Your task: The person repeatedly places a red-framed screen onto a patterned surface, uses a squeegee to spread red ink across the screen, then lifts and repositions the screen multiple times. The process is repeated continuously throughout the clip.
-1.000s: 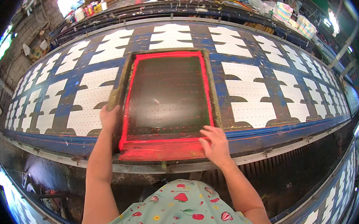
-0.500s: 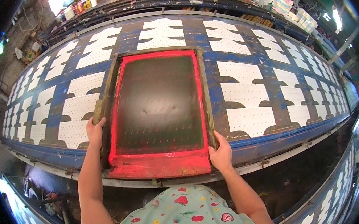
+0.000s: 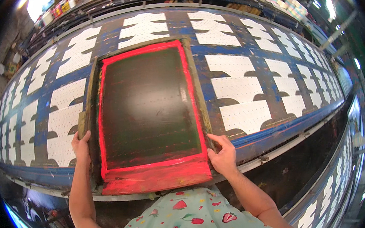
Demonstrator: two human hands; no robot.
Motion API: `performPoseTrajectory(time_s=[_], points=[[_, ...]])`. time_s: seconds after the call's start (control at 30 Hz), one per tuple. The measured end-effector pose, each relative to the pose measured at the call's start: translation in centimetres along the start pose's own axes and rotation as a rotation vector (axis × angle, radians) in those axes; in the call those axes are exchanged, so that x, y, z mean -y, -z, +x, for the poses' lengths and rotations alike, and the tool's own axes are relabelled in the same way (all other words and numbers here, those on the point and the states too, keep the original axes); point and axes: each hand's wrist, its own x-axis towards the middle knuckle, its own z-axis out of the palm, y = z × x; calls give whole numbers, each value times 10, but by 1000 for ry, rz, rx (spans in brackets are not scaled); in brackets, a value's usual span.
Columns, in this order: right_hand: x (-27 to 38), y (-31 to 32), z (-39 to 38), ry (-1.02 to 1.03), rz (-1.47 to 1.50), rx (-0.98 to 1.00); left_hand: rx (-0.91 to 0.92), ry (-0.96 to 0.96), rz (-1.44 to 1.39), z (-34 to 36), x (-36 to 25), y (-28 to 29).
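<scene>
A large screen printing frame (image 3: 151, 105) lies in front of me on the long table, slightly turned. Its dark mesh is bordered in bright red, with a wide smear of red ink along the near end. My left hand (image 3: 81, 148) grips the frame's left side, just below a small wooden block (image 3: 82, 124) fixed there. On the right side, near the lower corner, my right hand (image 3: 223, 155) holds the wooden edge, index finger stretched along it and thumb on the near side. The undersides of both grips are hidden.
White dotted fabric pieces (image 3: 245, 106) lie in rows on the blue-brown table (image 3: 211, 135). A metal rail (image 3: 269, 157) runs along its near edge. Another table with white pieces (image 3: 322, 215) stands at right. Containers (image 3: 64, 7) crowd the far left.
The view has turned, so frame and table appear farther left and more tilted. Against the fabric pieces the frame has hardly shifted. My right index finger looks straighter; my left hand sits slightly lower.
</scene>
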Motion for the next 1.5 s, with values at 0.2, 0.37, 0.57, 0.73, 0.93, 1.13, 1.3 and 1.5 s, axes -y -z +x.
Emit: performPoseTrajectory(time_s=[0.2,0.37,0.57,0.73,0.93,1.13,1.3,1.5], points=[[-22,31,23,35,-16,-36,52,-39,-143,-12,-25,-27],[-79,87,48,-80,-6,-58,26,-76,-168,-56,-44,-108],[-170,179,74,-161,0,-128,24,-77,-214,-128,-54,-241],[-245,246,86,-203,-50,-179,42,-97,-202,-183,-56,-334],[-298,301,98,-296,69,-157,42,-115,-255,-228,-62,-403],[-322,329,102,-239,72,-166,24,-120,-187,-245,-68,-431],[-335,336,103,-198,199,-173,18,-159,-175,-250,-66,-443],[-298,344,83,222,-415,-174,28,-129,-87,-246,-63,-444]])
